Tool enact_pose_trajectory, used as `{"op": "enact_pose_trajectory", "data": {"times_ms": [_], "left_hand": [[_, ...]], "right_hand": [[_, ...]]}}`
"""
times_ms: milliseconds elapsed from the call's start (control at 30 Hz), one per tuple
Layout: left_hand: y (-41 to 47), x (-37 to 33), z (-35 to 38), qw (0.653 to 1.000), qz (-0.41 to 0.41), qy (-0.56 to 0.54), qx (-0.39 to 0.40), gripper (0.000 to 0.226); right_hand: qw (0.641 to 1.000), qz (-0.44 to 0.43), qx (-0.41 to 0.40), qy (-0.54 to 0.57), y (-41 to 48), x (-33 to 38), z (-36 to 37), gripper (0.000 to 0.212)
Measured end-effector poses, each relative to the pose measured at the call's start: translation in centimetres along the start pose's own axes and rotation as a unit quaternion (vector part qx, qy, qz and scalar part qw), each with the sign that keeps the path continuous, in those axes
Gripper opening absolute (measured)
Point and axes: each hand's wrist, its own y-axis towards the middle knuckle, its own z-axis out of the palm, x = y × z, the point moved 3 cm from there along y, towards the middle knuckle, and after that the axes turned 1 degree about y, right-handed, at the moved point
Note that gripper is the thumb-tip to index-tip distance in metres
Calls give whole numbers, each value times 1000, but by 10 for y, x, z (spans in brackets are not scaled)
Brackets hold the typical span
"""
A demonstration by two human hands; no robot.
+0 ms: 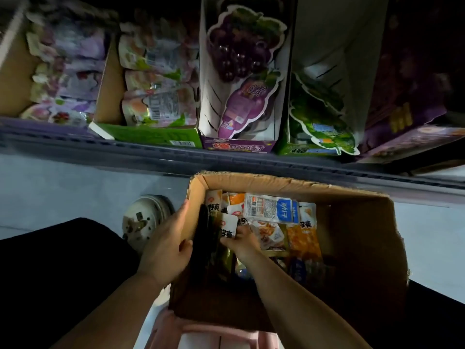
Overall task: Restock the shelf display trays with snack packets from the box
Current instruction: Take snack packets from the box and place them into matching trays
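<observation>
- The far-left tray (15,71) on the shelf already looks crowded with pale purple packs, though they are blurred. Pressing more in could push the front ones over its low lip.
- The green-fronted tray (151,137) beside it also looks close to full. A packet of the wrong kind dropped there would be easy to miss among the look-alike bags.
- The left hand (168,238) grips the left wall of the box (276,183), with the thumb hooked at the wall's top edge and the fingers along the outside. The cardboard looks soft and worn, so a hard tug could fold the wall inward or tilt the box and shift its load.
- The white packet (228,226) stands just inside that wall, at the edge of the loose heap. The right hand (242,241), reaching down into the box, pinches it by the fingertips. The hold is only at the lower edge of slick film, so the packet could slip free on the way up.
- The purple grape tray (251,146) sits on the shelf straight beyond the box and holds grape-shaped card packs. These do not match the packet in hand, so the nearest tray is probably the wrong one.
- The blue-and-white packet (271,207) lies flat on top of the heap, just beyond the right hand. A quick lift could catch its edge and flip it.
- The orange packets (302,238) lie loosely layered on the right side of the heap. Rummaging could bury what is wanted under them.
</observation>
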Motion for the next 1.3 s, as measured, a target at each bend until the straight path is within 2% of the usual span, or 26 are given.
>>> {"op": "enact_pose_trajectory", "data": {"times_ms": [100,200,267,333,433,600,767,1000,1233,1300], "left_hand": [[0,3,-2,999,-8,-45,11,85],[-1,6,-4,996,-18,-84,26,85],[-1,7,-5,993,-26,-107,37,85],[-2,6,-6,992,-31,-115,47,85],[-2,5,-8,991,-36,-110,63,84],[0,4,-10,993,-32,-85,73,83],[1,7,-9,994,-35,-86,65,84],[-2,2,-14,997,-47,1,67,80],[-9,-15,-28,994,-49,68,65,72],[-15,-28,-34,994,-57,70,56,72]], "right_hand": [[1000,5,-18,7,4,2,10,50],[999,16,-5,34,4,3,24,75],[999,20,-2,-30,5,6,29,84],[997,19,-8,-69,9,7,33,81],[998,17,-3,-63,15,7,43,74],[993,-3,-48,-109,25,3,42,42],[990,12,-72,-120,22,-2,32,28],[996,7,-51,-72,0,-5,3,28],[995,-53,-54,-61,-56,8,-26,38],[994,-76,-68,-50,-78,14,-38,35]]}}
